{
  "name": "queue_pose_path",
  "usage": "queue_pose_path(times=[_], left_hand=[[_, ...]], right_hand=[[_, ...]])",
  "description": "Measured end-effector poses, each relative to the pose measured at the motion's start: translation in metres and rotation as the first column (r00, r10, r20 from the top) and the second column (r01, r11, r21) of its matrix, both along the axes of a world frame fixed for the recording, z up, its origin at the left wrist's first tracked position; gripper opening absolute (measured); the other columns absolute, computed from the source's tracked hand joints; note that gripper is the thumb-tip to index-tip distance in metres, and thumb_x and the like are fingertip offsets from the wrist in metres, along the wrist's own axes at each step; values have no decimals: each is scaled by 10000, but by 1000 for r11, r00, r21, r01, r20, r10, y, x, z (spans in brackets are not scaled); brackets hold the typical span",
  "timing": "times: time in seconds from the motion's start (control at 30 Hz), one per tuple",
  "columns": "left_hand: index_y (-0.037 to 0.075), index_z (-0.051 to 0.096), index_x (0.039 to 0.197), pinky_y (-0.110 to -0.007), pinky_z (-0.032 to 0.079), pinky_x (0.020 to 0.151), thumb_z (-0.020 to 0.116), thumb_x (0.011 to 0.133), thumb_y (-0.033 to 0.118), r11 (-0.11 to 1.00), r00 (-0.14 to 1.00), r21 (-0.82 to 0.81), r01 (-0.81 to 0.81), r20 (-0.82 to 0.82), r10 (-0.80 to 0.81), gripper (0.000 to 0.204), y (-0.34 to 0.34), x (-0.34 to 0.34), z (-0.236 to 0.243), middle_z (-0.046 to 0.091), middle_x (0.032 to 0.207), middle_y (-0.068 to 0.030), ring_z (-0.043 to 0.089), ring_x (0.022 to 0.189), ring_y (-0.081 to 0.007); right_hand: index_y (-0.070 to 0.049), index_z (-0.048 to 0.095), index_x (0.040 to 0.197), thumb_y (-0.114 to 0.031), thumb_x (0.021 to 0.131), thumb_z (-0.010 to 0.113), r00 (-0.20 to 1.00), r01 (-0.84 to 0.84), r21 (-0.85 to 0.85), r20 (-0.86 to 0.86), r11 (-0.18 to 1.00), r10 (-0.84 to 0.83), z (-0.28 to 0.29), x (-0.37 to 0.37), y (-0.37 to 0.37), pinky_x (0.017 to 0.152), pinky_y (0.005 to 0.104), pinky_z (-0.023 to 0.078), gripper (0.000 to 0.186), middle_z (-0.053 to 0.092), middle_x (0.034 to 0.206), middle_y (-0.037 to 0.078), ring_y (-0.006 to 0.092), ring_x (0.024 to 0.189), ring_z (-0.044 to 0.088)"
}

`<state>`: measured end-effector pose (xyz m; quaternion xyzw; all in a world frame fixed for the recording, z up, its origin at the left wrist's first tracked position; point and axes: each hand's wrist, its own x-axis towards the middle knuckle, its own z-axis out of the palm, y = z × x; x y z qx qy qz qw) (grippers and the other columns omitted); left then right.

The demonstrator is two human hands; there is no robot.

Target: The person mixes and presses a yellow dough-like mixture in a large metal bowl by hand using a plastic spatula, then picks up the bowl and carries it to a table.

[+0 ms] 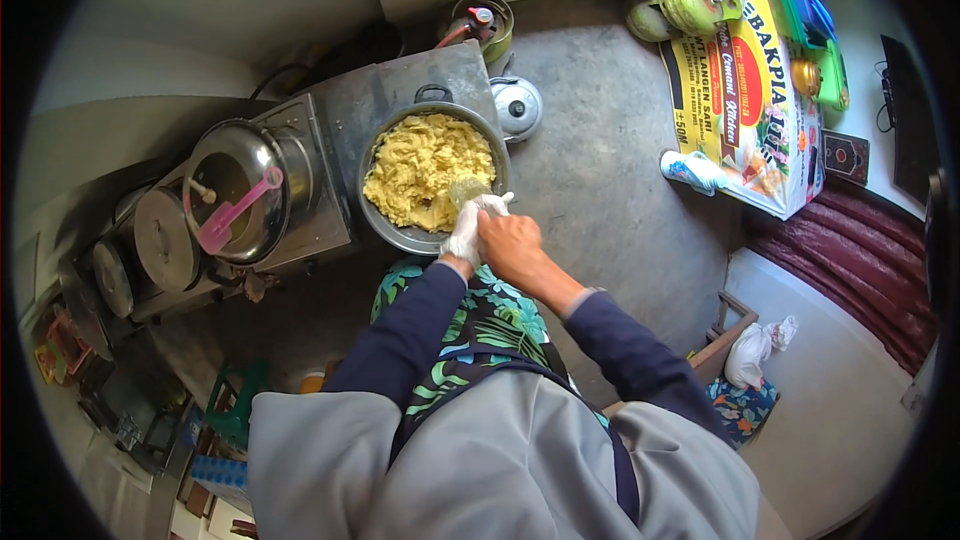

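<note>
A wide metal pot [392, 234] with a dark side handle holds a lumpy yellow mash [425, 165]. My left hand [468, 233], in a white glove, is closed at the pot's near right rim. A clear, round-ended tool [467, 189] sticks out from it into the mash; its exact kind is hard to tell. My right hand [512, 242], bare, is closed right against the left one. What its fingers grip is hidden, and I cannot tell whether it holds the tool or the glove.
Left of the pot, a large steel pot [292, 175] holds a pink spatula [235, 215] beside lidded pots [168, 240]. A kettle [516, 108] stands on the floor to the right. Green gas cylinders [692, 8] and a printed box [735, 90] are at far right.
</note>
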<state>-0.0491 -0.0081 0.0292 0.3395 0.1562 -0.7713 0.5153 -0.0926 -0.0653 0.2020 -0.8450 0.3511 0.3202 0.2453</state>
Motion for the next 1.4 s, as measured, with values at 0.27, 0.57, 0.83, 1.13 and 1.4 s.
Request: queue_pose_path(times=[0.27,0.57,0.83,1.13,1.4], left_hand=[[56,612,660,-340,448,528,517,778,153,757,783,245,606,-18,-621,180,-38,21,4,599,652,-102,577,578,-194],[64,581,687,-273,420,694,422,868,235,997,997,15,-76,11,76,296,-14,-4,11,559,685,-44,524,699,-156],[111,573,794,-298,467,642,476,815,216,966,973,-145,214,-55,-223,144,-43,42,-56,599,795,-52,592,711,-185],[36,546,524,-296,461,532,613,630,81,860,788,416,293,404,-464,133,-29,26,-54,561,573,-65,576,613,-160],[62,584,672,-303,440,680,327,844,309,974,980,135,-184,-46,192,396,-87,11,18,599,701,-78,555,680,-204]], right_hand=[[7,523,1093,-115,695,578,653,741,77,151,667,-743,-95,-23,37,665,476,481,420,631,863,216,386,794,616],[-28,530,1064,-155,794,496,994,68,-33,88,997,-65,-8,-19,-13,552,416,497,301,641,728,155,312,669,643],[54,483,1184,-108,725,558,949,273,-108,191,956,-249,-84,12,-10,532,429,495,492,657,794,166,284,674,654],[-132,497,1252,-86,716,542,711,645,15,355,764,-607,-90,-11,28,652,473,464,539,632,840,213,373,771,616],[-58,511,1023,-83,781,498,998,57,-224,28,973,-52,-55,1,-55,564,434,496,243,636,741,164,300,709,650]])
